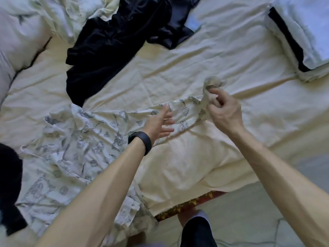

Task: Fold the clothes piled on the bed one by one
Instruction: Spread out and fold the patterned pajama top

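A pale printed garment [74, 150] with grey-blue motifs lies crumpled across the near left of the bed, one long part stretched toward the right. My right hand [224, 111] pinches the end of that stretched part and lifts it off the sheet. My left hand [160, 123], a black band on its wrist, hovers with fingers spread over the stretched cloth and holds nothing. A dark navy garment [110, 43] lies unfolded at the far middle of the bed.
The cream bedsheet [213, 68] covers the bed. A folded pile of white and black cloth [302, 36] sits at the far right. Pillows and rumpled pale bedding [26, 32] fill the far left. Another dark item [8, 184] lies at the near left edge. Floor shows at the lower right.
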Available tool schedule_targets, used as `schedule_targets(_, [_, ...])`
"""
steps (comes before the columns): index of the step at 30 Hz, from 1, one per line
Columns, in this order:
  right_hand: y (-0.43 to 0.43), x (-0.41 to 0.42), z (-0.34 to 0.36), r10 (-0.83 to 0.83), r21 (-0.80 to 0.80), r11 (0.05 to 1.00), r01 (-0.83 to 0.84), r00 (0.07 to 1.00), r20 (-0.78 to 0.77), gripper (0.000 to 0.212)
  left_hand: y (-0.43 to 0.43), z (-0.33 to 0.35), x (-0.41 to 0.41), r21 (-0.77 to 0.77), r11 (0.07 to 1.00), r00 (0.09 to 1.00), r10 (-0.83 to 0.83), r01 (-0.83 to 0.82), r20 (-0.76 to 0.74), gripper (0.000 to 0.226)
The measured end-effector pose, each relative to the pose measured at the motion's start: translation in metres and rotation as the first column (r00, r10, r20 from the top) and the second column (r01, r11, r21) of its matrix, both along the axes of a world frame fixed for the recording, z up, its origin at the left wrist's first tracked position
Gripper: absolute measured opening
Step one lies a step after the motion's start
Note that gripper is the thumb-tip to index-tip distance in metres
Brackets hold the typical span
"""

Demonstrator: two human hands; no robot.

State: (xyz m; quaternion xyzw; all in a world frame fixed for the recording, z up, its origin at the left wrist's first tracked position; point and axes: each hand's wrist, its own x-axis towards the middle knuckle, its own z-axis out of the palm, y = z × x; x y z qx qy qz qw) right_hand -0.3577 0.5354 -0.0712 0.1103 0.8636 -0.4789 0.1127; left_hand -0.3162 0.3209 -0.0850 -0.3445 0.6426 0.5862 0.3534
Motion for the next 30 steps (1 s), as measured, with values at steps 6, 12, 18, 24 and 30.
schedule_targets(6, [-0.11, 0.12, 0.03, 0.654, 0.275, 0.756, -0.593, 0.693, -0.304, 0.037, -0.079, 0.056, 0.014, 0.418, 0.906, 0.981, -0.142, 0.075, 0.132, 0.044])
schedule_targets(12, [-0.189, 0.253, 0.008, 0.557, 0.13, 0.827, -0.547, 0.765, -0.323, 0.042, -0.216, 0.086, 0.128, 0.301, 0.953, 0.996, -0.013, -0.015, 0.092, 0.046])
schedule_targets(18, [-0.24, 0.372, -0.044, 0.748, 0.392, 0.337, -0.856, 0.496, 0.441, 0.068, -0.322, 0.083, 0.32, 0.294, 0.907, 0.942, 0.235, -0.301, 0.239, 0.056])
schedule_targets(24, [-0.265, 0.387, -0.06, 0.614, 0.422, 0.326, -0.846, 0.528, 0.586, 0.072, -0.341, 0.017, 0.458, 0.092, 0.831, 0.787, 0.476, -0.549, 0.393, 0.049])
schedule_targets(30, [-0.274, 0.371, -0.046, 0.581, 0.439, 0.351, -0.827, 0.56, 0.591, 0.06, -0.336, -0.017, 0.473, -0.356, 0.926, 0.939, 0.003, 0.127, 0.344, 0.041])
